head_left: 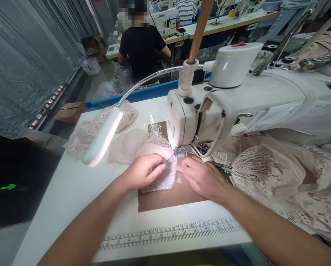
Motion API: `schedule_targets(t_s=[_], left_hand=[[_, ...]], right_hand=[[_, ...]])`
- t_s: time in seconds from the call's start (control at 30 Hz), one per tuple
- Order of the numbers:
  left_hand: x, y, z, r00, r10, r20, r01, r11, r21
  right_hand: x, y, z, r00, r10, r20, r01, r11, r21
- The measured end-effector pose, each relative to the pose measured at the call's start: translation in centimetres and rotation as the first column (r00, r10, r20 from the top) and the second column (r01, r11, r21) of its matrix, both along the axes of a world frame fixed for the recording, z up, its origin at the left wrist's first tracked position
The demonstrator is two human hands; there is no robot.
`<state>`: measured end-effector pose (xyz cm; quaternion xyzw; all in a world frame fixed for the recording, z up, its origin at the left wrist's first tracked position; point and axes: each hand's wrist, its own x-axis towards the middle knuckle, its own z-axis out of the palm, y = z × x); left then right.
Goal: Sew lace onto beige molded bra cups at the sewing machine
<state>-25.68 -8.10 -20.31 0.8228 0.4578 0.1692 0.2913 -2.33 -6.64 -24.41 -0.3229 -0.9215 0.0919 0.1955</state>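
My left hand (144, 171) is curled over a small piece of pale lace fabric (165, 177), pinching its edge just in front of the needle of the white sewing machine (209, 114). Beside it my right hand (202, 176) lies flat with fingers stretched out, pressing on the brown plate (165, 199) and the lace's right edge. The fabric runs under the presser foot (179, 151). A beige cup-shaped piece (154, 149) lies behind my left hand.
A gooseneck lamp (102, 136) hangs over the table's left. Piles of beige lace lie at the back left (84, 135) and at the right (281, 177). A printed ruler (168, 233) runs along the front edge. A person in black (141, 48) sits at another machine behind.
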Motion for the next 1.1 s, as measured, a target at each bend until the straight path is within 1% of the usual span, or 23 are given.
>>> schedule_targets(t_s=[0.07, 0.13, 0.2, 0.3, 0.37, 0.47, 0.73, 0.87, 0.97, 1.03, 1.1], left_hand=[[0.4, 0.0, -0.2, 0.996, -0.087, -0.031, 0.091, 0.983, 0.158], [0.7, 0.2, -0.7, 0.98, -0.169, -0.104, 0.192, 0.94, 0.282], [0.9, 0.4, -1.4, 0.961, -0.193, -0.198, 0.254, 0.901, 0.351], [0.9, 0.5, -2.3, 0.936, -0.18, -0.303, 0.297, 0.866, 0.403], [0.8, 0.4, -2.4, 0.925, -0.178, -0.335, 0.314, 0.853, 0.416], [0.8, 0.2, -2.2, 0.916, -0.166, -0.365, 0.321, 0.849, 0.42], [1.4, 0.3, -1.8, 0.899, -0.113, -0.424, 0.282, 0.89, 0.359], [1.5, 0.6, -2.0, 0.899, -0.096, -0.427, 0.259, 0.903, 0.343], [1.4, 0.7, -2.2, 0.907, -0.073, -0.415, 0.239, 0.9, 0.364], [1.2, 0.6, -2.4, 0.914, -0.065, -0.4, 0.231, 0.895, 0.381], [0.9, 0.5, -2.5, 0.922, -0.079, -0.379, 0.237, 0.889, 0.391]], right_hand=[[0.0, 0.0, 0.0, 1.0, 0.003, 0.009, -0.003, 1.0, 0.0], [-0.1, 0.1, 0.0, 1.0, 0.007, 0.015, -0.007, 1.0, 0.004], [-0.1, 0.1, 0.2, 1.0, 0.008, 0.022, -0.008, 1.0, 0.011], [-0.1, -0.1, 0.4, 0.999, 0.007, 0.035, -0.009, 0.999, 0.033], [0.0, -0.3, 0.5, 0.999, 0.004, 0.042, -0.006, 0.998, 0.057], [0.1, -0.5, 0.4, 0.999, -0.009, 0.048, 0.005, 0.997, 0.08], [-0.1, -0.3, 0.3, 0.997, -0.066, 0.028, 0.062, 0.992, 0.106], [-0.4, -0.1, 0.8, 0.991, -0.122, 0.063, 0.115, 0.988, 0.107], [-0.5, 0.0, 0.9, 0.981, -0.163, 0.103, 0.153, 0.983, 0.099], [-0.3, 0.0, 0.8, 0.982, -0.157, 0.107, 0.148, 0.985, 0.093], [-0.1, 0.1, 0.5, 0.99, -0.123, 0.075, 0.117, 0.989, 0.087]])
